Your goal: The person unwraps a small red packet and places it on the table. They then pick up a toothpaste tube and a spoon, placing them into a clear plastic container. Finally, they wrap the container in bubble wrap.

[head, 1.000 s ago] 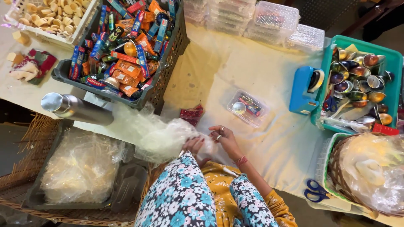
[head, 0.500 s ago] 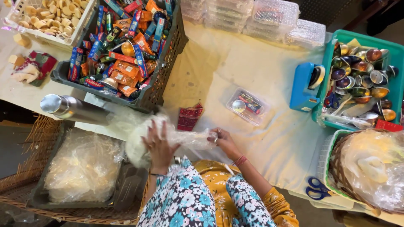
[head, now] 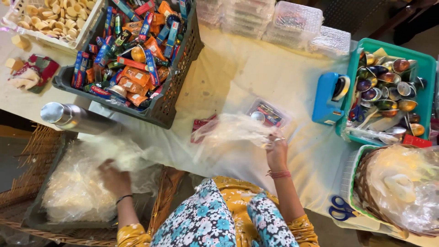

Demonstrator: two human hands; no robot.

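Observation:
My right hand (head: 276, 151) pinches a thin clear plastic bag (head: 228, 132) that hangs over the cream tablecloth (head: 256, 77). My left hand (head: 114, 178) reaches down to the left into a dark tray full of crumpled clear plastic bags (head: 75, 192), its fingers resting on the pile. A small clear packet with colourful items (head: 267, 114) lies just beyond the held bag, and a small red patterned item (head: 201, 124) lies beside it.
A dark crate of orange and blue packets (head: 132, 55) and a steel flask (head: 73, 118) are at the left. A wicker basket (head: 27, 183) holds the bag tray. At the right are a green bin of shiny cups (head: 388, 87), a blue tape dispenser (head: 329, 98), blue scissors (head: 342, 208), stacked clear boxes (head: 283, 20).
My left hand has let go of the bag and moved down left into the tray of bags. My right hand keeps the bag and has shifted right.

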